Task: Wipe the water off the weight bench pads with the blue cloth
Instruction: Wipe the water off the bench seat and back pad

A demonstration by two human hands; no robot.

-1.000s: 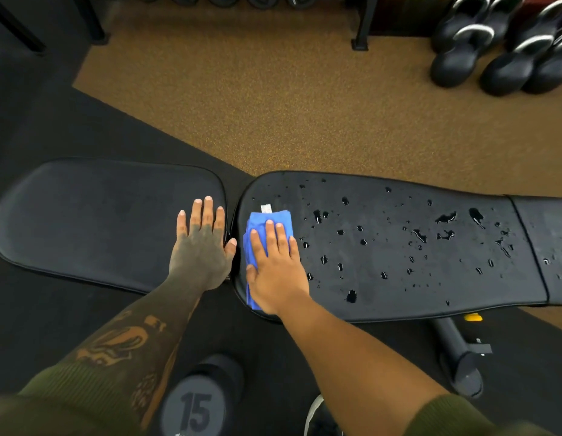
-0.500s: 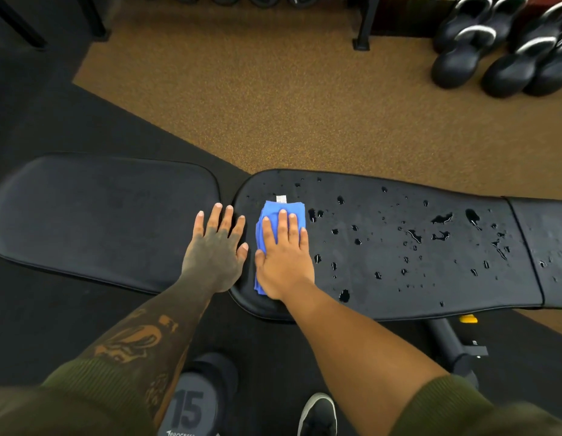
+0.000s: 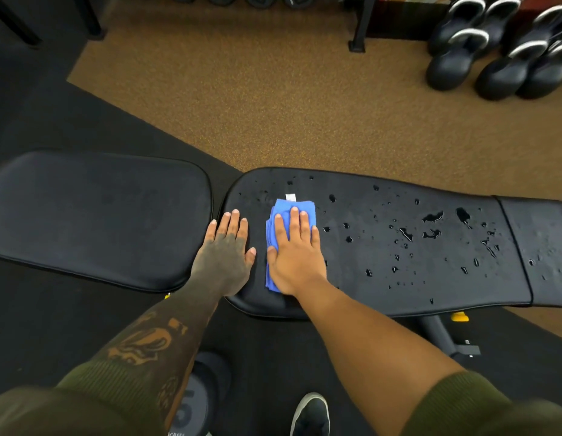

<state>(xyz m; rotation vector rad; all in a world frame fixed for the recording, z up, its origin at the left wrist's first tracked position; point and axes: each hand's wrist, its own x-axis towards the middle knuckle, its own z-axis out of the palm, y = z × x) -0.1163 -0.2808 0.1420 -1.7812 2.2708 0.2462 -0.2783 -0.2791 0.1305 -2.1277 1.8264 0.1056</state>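
Observation:
The bench has two black pads. The left pad [image 3: 94,215] looks dry. The right pad [image 3: 399,278] carries many water drops across its middle and right part. A folded blue cloth [image 3: 281,212] with a white tag lies at the right pad's left end. My right hand [image 3: 297,250] lies flat on the cloth and presses it onto the pad. My left hand [image 3: 224,253] rests flat, fingers spread, across the gap between the two pads, holding nothing.
Several black kettlebells [image 3: 496,48] stand on the brown floor at the far right. A dumbbell [image 3: 194,401] and my shoe [image 3: 311,413] are on the black mat below the bench. The bench frame [image 3: 446,338] shows under the right pad. A rack leg [image 3: 358,26] stands at the back.
My right hand has slid the cloth to the right along the wet pad. My left hand has followed, shifting from the left pad's edge onto the gap.

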